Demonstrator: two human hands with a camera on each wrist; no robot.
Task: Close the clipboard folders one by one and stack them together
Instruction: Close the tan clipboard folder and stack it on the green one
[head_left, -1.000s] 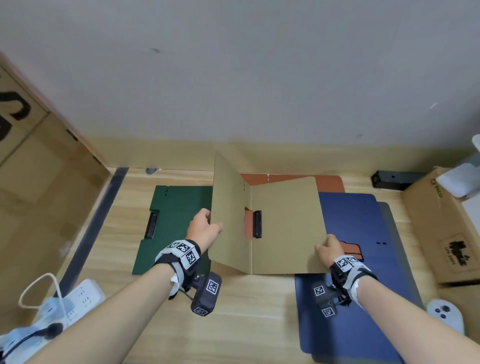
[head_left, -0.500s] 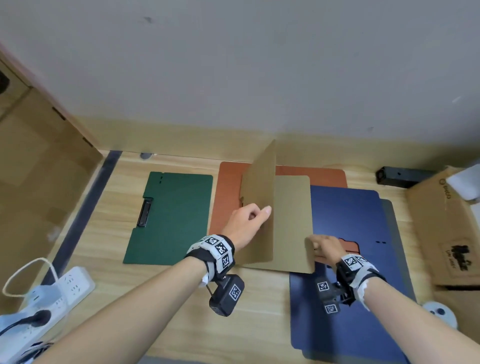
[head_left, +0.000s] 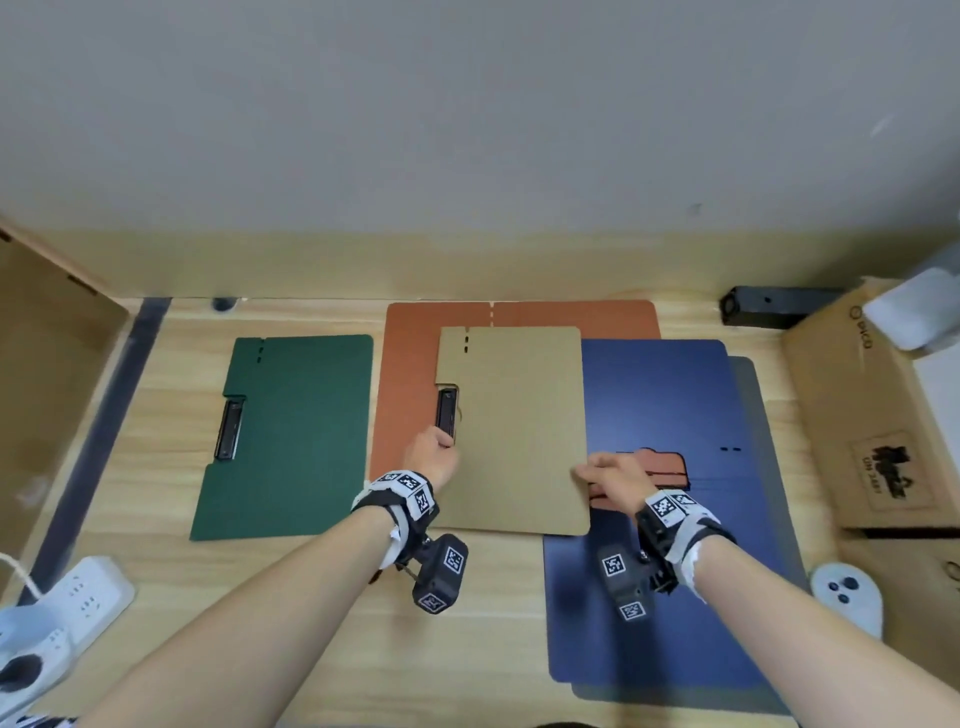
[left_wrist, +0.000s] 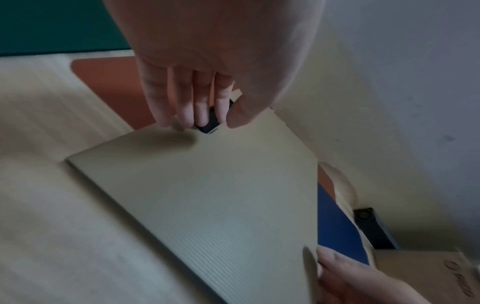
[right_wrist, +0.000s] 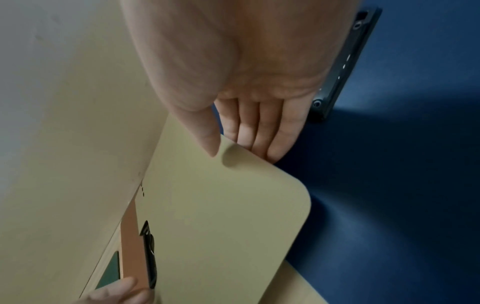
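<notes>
A pale wood-grain desk (head_left: 311, 597) fills the lower half of the frame, meeting a plain grey wall across the top. The biggest sheet on it is the navy folder (head_left: 654, 395), lying open at lower right, matte with rounded corners, with a grey board (head_left: 748, 395) showing past its right edge. Behind it, at centre, a rust-orange folder (head_left: 415, 338) lies open and flat. On top of both rests the tan folder (head_left: 519, 415), closed, a smooth matte cardboard rectangle with rounded corners and a notch in its left edge where a black metal clip (head_left: 447, 415) shows. Left of centre lies the dark green folder (head_left: 296, 431), closed too, with its own black clip (head_left: 229, 428) in a matching notch.

A brown corrugated box (head_left: 852, 415) sits at the right edge, a white power strip (head_left: 67, 603) at lower left.

The left hand (head_left: 434, 457) has its fingers (left_wrist: 182, 102) together, pointing down onto the tan folder's left edge, tips at the clip and the thumb on the cover beside it. The right hand (head_left: 613, 480) pinches the tan folder's right edge, thumb on top and fingers (right_wrist: 259, 127) beneath. Both wrists wear bands with black-and-white square markers.
</notes>
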